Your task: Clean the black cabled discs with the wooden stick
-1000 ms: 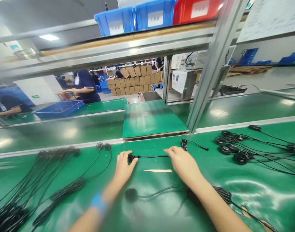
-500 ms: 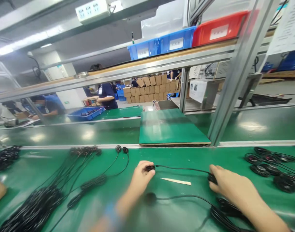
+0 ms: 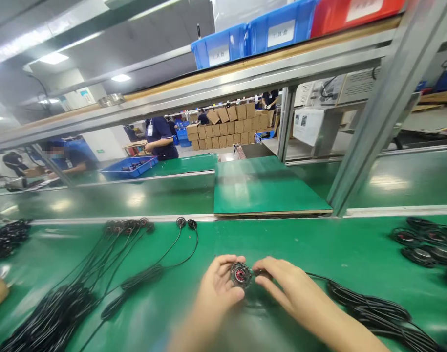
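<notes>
My left hand (image 3: 218, 288) and my right hand (image 3: 285, 291) meet at the middle of the green bench (image 3: 318, 249), both pinching a small round black part with a red centre (image 3: 241, 275). The left thumb and fingers curl round its left side, and the right fingertips press its right side. A black cable (image 3: 366, 308) trails from under my right hand toward the lower right. The wooden stick seen earlier is hidden.
Bundles of black cabled parts (image 3: 62, 303) lie at the left, more round parts (image 3: 421, 242) at the right edge. A green board (image 3: 267, 188) rests on the conveyor behind. A metal post (image 3: 373, 132) rises at right. Blue bins (image 3: 245, 36) sit overhead. Other workers stand beyond.
My hands were apart on a stretched cable; they have come together at the middle and now hold the round part between them. The view shifted slightly left.
</notes>
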`<state>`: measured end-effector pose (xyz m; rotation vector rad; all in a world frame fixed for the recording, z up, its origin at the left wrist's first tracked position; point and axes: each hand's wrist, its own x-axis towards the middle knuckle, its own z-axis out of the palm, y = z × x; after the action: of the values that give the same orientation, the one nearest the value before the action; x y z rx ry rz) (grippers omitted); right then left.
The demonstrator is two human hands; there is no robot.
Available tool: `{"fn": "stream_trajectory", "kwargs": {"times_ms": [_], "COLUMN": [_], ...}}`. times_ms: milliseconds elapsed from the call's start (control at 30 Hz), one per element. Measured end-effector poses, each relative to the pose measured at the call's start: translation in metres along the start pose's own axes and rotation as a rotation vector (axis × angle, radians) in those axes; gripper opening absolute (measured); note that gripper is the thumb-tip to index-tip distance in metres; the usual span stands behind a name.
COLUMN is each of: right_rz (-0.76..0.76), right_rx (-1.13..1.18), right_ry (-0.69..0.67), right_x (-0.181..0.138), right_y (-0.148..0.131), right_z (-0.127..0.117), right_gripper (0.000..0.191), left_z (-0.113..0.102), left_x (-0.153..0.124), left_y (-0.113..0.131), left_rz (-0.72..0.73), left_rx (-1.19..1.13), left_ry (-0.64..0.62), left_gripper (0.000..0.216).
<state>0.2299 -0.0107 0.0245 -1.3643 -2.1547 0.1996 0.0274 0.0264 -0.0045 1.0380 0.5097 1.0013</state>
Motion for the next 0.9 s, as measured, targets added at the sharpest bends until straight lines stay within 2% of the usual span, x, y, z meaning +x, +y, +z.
{"fn": "stream_trajectory", "kwargs": {"times_ms": [67, 167, 233, 400, 567, 667, 733, 833, 900], "right_rz": [0.011, -0.063, -0.111, -0.156, -0.163, -0.233, -0.277, -0.276, -0.242], "right_rx": [0.071, 0.097, 0.087, 0.001, -0.101, -0.191, -0.259, -0.323, -0.311], "right_ry": [0.057, 0.171, 0.200, 0.297, 0.262, 0.294, 0.297, 0.277, 0.310], "right_x": [-0.007, -0.017, -0.019, -0.021, -0.026, -0.023, -0.019, -0.017, -0.019], "right_y": [0.001, 0.001, -0.001, -0.008, -0.013, -0.016, -0.019, -0.024, -0.025], "right_z": [0.009, 0.015, 0.015, 0.014, 0.011, 0.005, 0.001, 0.000, 0.003], "right_gripper": [0.015, 0.016, 0.016, 0.022, 0.024, 0.017, 0.021, 0.028, 0.029], "left_z": [-0.002, -0.001, 0.001, 0.003, 0.003, 0.004, 0.005, 0.005, 0.005], "left_x": [0.000, -0.001, -0.002, -0.007, -0.010, -0.011, -0.011, -0.011, -0.011], "left_y": [0.001, 0.003, 0.004, 0.008, 0.007, 0.006, 0.006, 0.005, 0.005], "left_rz": [-0.024, -0.069, -0.100, -0.191, -0.255, -0.243, -0.214, -0.156, -0.128], "left_rx": [-0.026, -0.057, -0.061, -0.081, -0.149, -0.151, -0.109, 0.000, 0.069], "left_ry": [0.010, 0.034, 0.037, -0.034, -0.120, -0.114, -0.115, -0.125, -0.125], "left_gripper": [0.060, 0.059, 0.058, 0.053, 0.048, 0.048, 0.047, 0.044, 0.045]}}
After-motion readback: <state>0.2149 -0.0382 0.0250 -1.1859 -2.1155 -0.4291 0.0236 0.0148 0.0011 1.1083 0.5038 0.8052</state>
